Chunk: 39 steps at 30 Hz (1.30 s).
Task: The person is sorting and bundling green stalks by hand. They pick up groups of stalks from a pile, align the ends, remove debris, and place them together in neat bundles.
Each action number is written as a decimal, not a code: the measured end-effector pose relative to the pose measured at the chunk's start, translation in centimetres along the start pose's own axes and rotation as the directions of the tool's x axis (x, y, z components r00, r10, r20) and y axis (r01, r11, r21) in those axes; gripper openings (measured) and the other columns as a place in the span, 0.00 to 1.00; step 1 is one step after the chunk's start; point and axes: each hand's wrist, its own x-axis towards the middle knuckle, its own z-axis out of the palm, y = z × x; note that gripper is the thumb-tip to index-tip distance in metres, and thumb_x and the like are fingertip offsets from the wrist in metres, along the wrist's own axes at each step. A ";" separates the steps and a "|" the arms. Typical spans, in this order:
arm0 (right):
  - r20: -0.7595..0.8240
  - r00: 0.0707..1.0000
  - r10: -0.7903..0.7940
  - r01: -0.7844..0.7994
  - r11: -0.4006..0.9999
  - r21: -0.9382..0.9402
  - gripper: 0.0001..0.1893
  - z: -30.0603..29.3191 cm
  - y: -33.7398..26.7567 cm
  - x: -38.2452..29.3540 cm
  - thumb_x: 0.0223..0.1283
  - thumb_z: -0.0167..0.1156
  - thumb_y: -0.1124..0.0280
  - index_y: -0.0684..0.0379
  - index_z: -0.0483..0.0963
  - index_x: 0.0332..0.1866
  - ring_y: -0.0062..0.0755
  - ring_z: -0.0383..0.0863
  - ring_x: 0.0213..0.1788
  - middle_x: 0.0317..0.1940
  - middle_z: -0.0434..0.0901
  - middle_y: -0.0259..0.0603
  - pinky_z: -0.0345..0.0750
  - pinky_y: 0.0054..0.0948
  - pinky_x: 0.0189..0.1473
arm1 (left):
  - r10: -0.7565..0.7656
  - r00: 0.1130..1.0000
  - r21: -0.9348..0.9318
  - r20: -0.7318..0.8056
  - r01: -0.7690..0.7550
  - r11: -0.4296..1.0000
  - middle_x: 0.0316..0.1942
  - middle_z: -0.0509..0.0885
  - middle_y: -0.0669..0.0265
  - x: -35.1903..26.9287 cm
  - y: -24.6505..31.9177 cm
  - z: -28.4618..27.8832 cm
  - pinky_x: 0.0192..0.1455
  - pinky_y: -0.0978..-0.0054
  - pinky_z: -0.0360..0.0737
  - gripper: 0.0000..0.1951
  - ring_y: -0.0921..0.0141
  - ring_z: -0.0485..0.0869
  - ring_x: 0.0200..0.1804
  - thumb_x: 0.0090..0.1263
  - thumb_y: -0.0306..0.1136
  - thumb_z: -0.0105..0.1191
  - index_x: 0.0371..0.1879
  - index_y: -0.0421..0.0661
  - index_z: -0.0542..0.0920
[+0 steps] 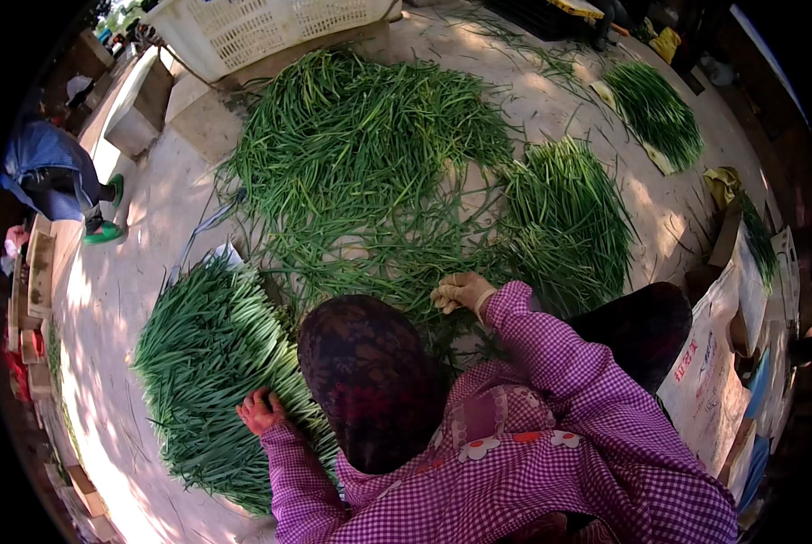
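Observation:
My left hand (261, 410) lies on top of a neatly layered pile of garlic chives (205, 347), fingers slightly apart. The leaves of that pile point left and its pale stem ends face my knees. My right hand (461, 294), in a cream glove, hovers over or touches loose chives in front of me. Its fingers are curled, and whether any stems are between them is hidden. A large tangled heap of chives (372, 129) spreads ahead on the floor. Right of it sits another chive pile (569, 217), partly aligned.
A cream plastic crate (263, 34) stands beyond the heap, near concrete blocks (205, 119). Another chive bundle (654, 115) lies on a sheet at far right. A printed sack (701, 367) is beside my right leg. A person in blue (52, 166) bends at far left.

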 end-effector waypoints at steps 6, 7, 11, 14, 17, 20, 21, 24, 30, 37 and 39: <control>-0.187 0.979 -0.078 0.056 0.991 -0.120 0.17 -3.8 0.5 2.3 0.64 0.53 0.66 0.62 0.72 0.55 0.29 0.79 0.45 0.46 0.80 0.42 0.74 0.30 0.51 | -0.398 0.906 -0.660 0.140 0.386 0.645 0.44 0.79 0.62 0.0 -4.3 2.8 0.56 0.69 0.71 0.16 0.68 0.77 0.45 0.59 0.24 0.57 0.48 0.43 0.77; -0.244 0.967 -0.071 0.040 0.991 -0.131 0.18 -4.9 -1.2 1.4 0.63 0.54 0.66 0.61 0.72 0.56 0.29 0.79 0.46 0.47 0.80 0.42 0.74 0.30 0.51 | -0.395 0.902 -0.724 0.175 0.390 0.569 0.44 0.79 0.62 0.5 -4.3 2.8 0.54 0.71 0.73 0.17 0.69 0.77 0.44 0.60 0.23 0.57 0.50 0.42 0.76; -0.569 0.788 -0.237 0.133 0.967 -0.218 0.15 -11.5 1.2 5.7 0.59 0.57 0.72 0.62 0.74 0.52 0.29 0.80 0.41 0.44 0.80 0.43 0.75 0.26 0.48 | -0.383 0.897 -0.617 0.220 0.432 0.658 0.44 0.79 0.62 1.9 -2.1 3.5 0.53 0.72 0.73 0.16 0.70 0.77 0.44 0.60 0.23 0.56 0.49 0.42 0.76; -0.689 0.683 -0.242 0.005 0.945 -0.327 0.20 -14.9 -0.6 2.6 0.58 0.58 0.64 0.59 0.73 0.54 0.36 0.79 0.48 0.48 0.79 0.43 0.73 0.29 0.53 | -0.369 0.896 -0.482 0.248 0.445 0.755 0.43 0.79 0.63 3.4 0.2 4.2 0.53 0.72 0.73 0.16 0.70 0.77 0.44 0.61 0.22 0.56 0.49 0.41 0.76; -0.690 0.701 -0.182 -0.333 0.772 -0.542 0.35 -17.0 -0.3 -0.6 0.55 0.60 0.51 0.56 0.59 0.66 0.39 0.63 0.65 0.64 0.64 0.44 0.60 0.39 0.66 | -0.328 0.896 -0.373 0.300 0.427 0.824 0.43 0.79 0.63 4.7 1.8 4.9 0.52 0.73 0.74 0.15 0.70 0.77 0.44 0.61 0.22 0.55 0.48 0.41 0.76; -0.639 0.770 0.011 -0.544 0.537 -0.645 0.52 -18.0 2.8 -1.3 0.49 0.60 0.41 0.54 0.41 0.72 0.40 0.43 0.74 0.73 0.43 0.40 0.43 0.50 0.72 | -0.272 0.893 -0.315 0.359 0.390 0.865 0.43 0.80 0.64 6.5 3.1 5.7 0.52 0.73 0.74 0.14 0.71 0.77 0.44 0.61 0.22 0.55 0.47 0.40 0.76; -0.638 0.770 0.022 -0.551 0.526 -0.647 0.53 -18.6 3.8 -1.3 0.49 0.60 0.40 0.55 0.40 0.73 0.39 0.43 0.74 0.73 0.43 0.40 0.44 0.50 0.72 | -0.253 0.893 -0.300 0.373 0.374 0.878 0.42 0.80 0.64 7.1 3.4 5.7 0.52 0.73 0.74 0.14 0.71 0.77 0.44 0.61 0.22 0.54 0.47 0.40 0.76; -0.616 0.786 0.041 -0.549 0.505 -0.667 0.56 -19.7 5.5 -1.4 0.46 0.60 0.37 0.56 0.38 0.73 0.40 0.43 0.74 0.73 0.42 0.43 0.47 0.47 0.71 | -0.161 0.899 -0.300 0.407 0.298 0.906 0.42 0.80 0.64 10.0 3.9 5.6 0.51 0.74 0.74 0.14 0.71 0.78 0.44 0.61 0.21 0.54 0.47 0.40 0.76; -0.595 0.804 0.004 -0.540 0.424 -0.727 0.58 -18.3 6.3 -1.3 0.44 0.67 0.45 0.57 0.37 0.73 0.43 0.42 0.74 0.73 0.40 0.44 0.49 0.49 0.70 | 0.261 0.846 -0.689 0.465 0.160 0.707 0.40 0.81 0.66 23.4 11.0 5.3 0.49 0.75 0.76 0.11 0.72 0.79 0.41 0.62 0.21 0.52 0.44 0.40 0.76; -0.690 0.708 -0.149 -0.570 0.455 -0.684 0.39 -18.5 7.1 0.0 0.58 0.54 0.73 0.49 0.42 0.73 0.51 0.49 0.71 0.73 0.43 0.43 0.50 0.54 0.68 | 0.611 0.502 -0.411 0.612 -0.458 0.788 0.36 0.84 0.62 27.8 38.9 -1.4 0.47 0.74 0.78 0.13 0.69 0.83 0.40 0.60 0.28 0.57 0.45 0.46 0.78; -0.732 0.614 -0.294 -0.625 0.386 -0.679 0.34 -18.7 10.0 1.6 0.61 0.48 0.74 0.49 0.46 0.72 0.48 0.63 0.63 0.71 0.51 0.41 0.61 0.49 0.63 | 0.746 0.285 -0.470 0.602 -0.630 0.619 0.40 0.83 0.61 23.2 44.6 1.9 0.48 0.70 0.78 0.19 0.64 0.83 0.42 0.59 0.36 0.58 0.50 0.49 0.76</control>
